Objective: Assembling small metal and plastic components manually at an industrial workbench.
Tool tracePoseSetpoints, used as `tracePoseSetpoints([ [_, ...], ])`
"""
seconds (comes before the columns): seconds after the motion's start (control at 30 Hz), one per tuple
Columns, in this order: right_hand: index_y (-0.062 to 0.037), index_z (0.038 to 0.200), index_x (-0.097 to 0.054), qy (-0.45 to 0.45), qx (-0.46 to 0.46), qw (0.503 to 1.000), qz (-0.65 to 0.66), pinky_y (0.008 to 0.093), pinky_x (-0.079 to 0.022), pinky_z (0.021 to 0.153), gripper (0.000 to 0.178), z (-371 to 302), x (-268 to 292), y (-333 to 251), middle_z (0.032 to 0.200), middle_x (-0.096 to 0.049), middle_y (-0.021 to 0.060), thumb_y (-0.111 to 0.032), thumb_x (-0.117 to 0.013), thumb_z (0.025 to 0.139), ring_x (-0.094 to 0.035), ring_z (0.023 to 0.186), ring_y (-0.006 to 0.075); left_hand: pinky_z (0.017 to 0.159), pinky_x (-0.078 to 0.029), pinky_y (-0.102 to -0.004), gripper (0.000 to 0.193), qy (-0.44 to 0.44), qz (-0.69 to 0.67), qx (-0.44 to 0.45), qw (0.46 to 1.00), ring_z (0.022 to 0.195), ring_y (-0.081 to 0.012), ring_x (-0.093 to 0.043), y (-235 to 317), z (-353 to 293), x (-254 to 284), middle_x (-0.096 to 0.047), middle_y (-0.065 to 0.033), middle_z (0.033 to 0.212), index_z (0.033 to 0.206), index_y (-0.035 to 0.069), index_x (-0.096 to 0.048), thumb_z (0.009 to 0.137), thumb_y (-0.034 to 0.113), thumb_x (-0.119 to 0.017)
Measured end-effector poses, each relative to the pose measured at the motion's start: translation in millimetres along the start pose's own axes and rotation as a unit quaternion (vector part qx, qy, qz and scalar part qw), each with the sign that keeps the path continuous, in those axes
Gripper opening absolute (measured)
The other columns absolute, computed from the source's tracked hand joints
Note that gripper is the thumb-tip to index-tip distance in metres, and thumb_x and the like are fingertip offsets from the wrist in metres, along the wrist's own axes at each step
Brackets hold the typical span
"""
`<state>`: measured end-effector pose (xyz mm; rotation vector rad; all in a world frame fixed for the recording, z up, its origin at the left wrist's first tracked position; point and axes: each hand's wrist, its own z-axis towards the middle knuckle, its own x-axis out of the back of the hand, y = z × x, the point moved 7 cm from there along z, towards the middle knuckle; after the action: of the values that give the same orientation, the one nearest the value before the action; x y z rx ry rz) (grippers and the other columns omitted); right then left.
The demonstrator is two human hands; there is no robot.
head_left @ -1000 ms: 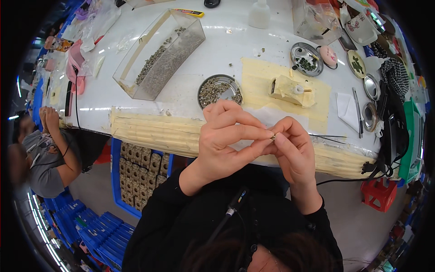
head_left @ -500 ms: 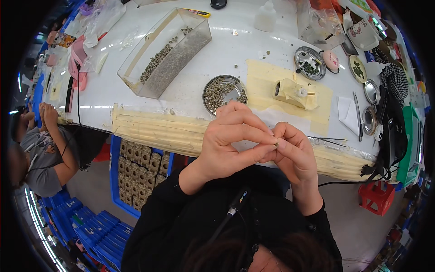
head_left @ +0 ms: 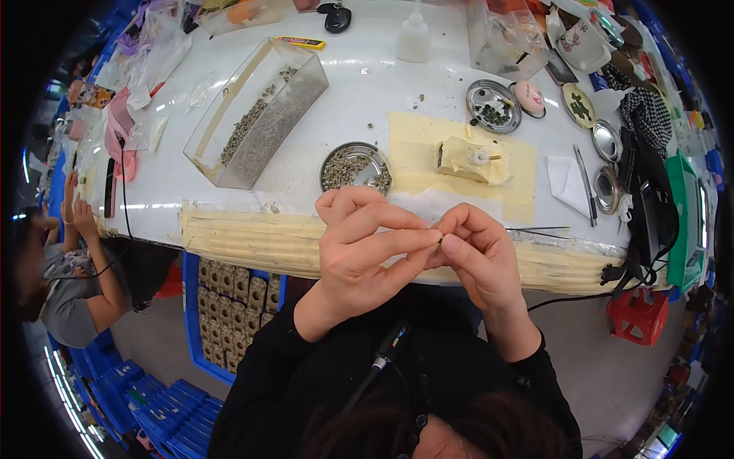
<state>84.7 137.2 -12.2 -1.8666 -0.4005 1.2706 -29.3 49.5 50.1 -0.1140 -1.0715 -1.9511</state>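
- The white worktop [head_left: 344, 115] stretched beyond both hands.
- The left hand [head_left: 367, 249] angled rightward, outer fingers loosely curled, thumb and forefinger pinched together.
- The right hand [head_left: 485, 264] leaned in leftward, thumb pressing toward its bent forefinger.
- A tiny piece [head_left: 440, 240] sat gripped where their fingertips met.

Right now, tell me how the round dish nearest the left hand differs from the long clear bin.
The round dish is circular and shallow; the clear bin is long, straight-sided and deeper. The dish is shiny and metal-looking, while the bin is see-through. The dish is much smaller than the bin and sits just beyond the left hand; the bin stands farther out to the left. Both hold small greyish pieces.
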Motion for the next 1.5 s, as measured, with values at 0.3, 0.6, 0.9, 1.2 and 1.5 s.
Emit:
tracePoseSetpoints([
  [0.3, 0.0003, 0.102, -0.059, -0.018, -0.021, 0.999, 0.026, 0.0287, -0.057, 0.082, 0.013, -8, 6, -5, 0.093, -0.067, 0.0086, -0.011, -0.062, 0.096, -0.068, 0.087, 0.0145, 0.08, -0.033, -0.0321, 0.028, -0.018, 0.004, -0.021, 1.0, 0.081, -0.0156, -0.053, 11, 5, -11, -0.068, 0.0067, 0.089, 0.087, 0.018, -0.077, 0.062, 0.007, -0.082],
  [0.6, -0.0002, 0.101, -0.058, 0.017, 0.047, 0.999, -0.011, 0.0272, -0.056, 0.081, 0.013, -26, 20, -20, 0.091, -0.067, 0.0064, -0.01, -0.063, 0.096, -0.067, 0.086, 0.0121, 0.081, -0.033, -0.032, 0.025, -0.025, 0.024, -0.022, 0.999, 0.081, -0.0166, -0.053, 25, 10, -32, -0.068, 0.0057, 0.088, 0.084, 0.016, -0.076, 0.063, 0.005, -0.08],
  [0.9, 0.0006, 0.104, -0.058, 0.122, 0.171, 0.94, -0.268, 0.0248, -0.052, 0.08, 0.014, -53, 46, -89, 0.103, -0.066, 0.0063, -0.005, -0.064, 0.092, -0.063, 0.096, 0.0112, 0.081, -0.035, -0.0328, 0.023, -0.024, 0.047, -0.017, 0.998, 0.082, -0.0196, -0.054, 32, 16, -36, -0.068, 0.0017, 0.087, 0.084, 0.012, -0.073, 0.065, 0.0, -0.077],
  [1.2, 0.0052, 0.113, -0.061, 0.341, 0.303, 0.802, -0.387, 0.029, -0.056, 0.085, 0.036, -14, 293, -400, 0.104, -0.067, 0.0131, -0.028, -0.058, 0.098, -0.067, 0.093, 0.0187, 0.084, -0.033, -0.034, 0.023, 0.021, 0.202, 0.024, 0.979, 0.085, -0.0194, -0.055, 7, -16, -23, -0.068, 0.001, 0.088, 0.087, 0.011, -0.073, 0.067, 0.001, -0.078],
  [1.5, 0.0119, 0.135, -0.033, 0.571, 0.346, 0.74, -0.081, 0.0418, -0.062, 0.082, 0.048, 25, 470, -495, 0.123, -0.052, 0.0301, -0.022, -0.044, 0.103, -0.06, 0.11, 0.0389, 0.084, -0.033, -0.0351, 0.025, 0.063, 0.305, 0.022, 0.95, 0.084, -0.0199, -0.055, 3, -22, -26, -0.068, 0.0016, 0.09, 0.09, 0.012, -0.073, 0.067, 0.002, -0.076],
])
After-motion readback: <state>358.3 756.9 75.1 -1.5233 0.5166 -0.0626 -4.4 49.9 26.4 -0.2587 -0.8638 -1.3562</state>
